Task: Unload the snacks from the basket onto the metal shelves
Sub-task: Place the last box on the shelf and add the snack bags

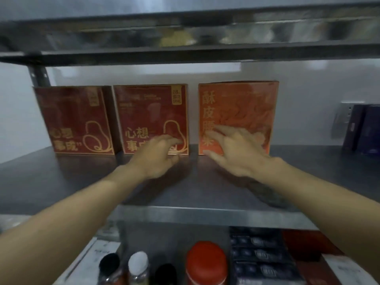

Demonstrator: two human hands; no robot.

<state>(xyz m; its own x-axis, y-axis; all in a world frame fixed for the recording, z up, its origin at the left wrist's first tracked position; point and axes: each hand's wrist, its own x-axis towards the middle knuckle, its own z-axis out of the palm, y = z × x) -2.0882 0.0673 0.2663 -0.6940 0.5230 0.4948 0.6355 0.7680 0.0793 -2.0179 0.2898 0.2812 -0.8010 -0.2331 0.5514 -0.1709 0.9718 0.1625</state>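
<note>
- Along the back edge of the middle shelf [61,177], three snack boxes stand upright with their fronts facing out. A dark red box [76,120] is toward the left end, a second red box [152,116] is just beside it, and an orange box [242,108] stands a small gap further right.
- The right hand [236,153] is spread wide with straight fingers. Its tips rest on the lower left of the orange box's front, and it grips nothing.
- The left hand [158,157] hangs before the lower right corner of the second red box, fingers loosely bent and empty. Blur hides whether it touches the box.
- The step in hand looks like squaring up the orange box.
- Done well, the push comes from flat fingertips low on the face, so the box slides back rather than tipping.
- Its front should end level with the red ones, and the left hand can steady the neighbour if it shifts.
- The basket is out of view, so how many snacks remain cannot be judged.
- Dark blue boxes [364,130] stand at the shelf's right end.
</note>
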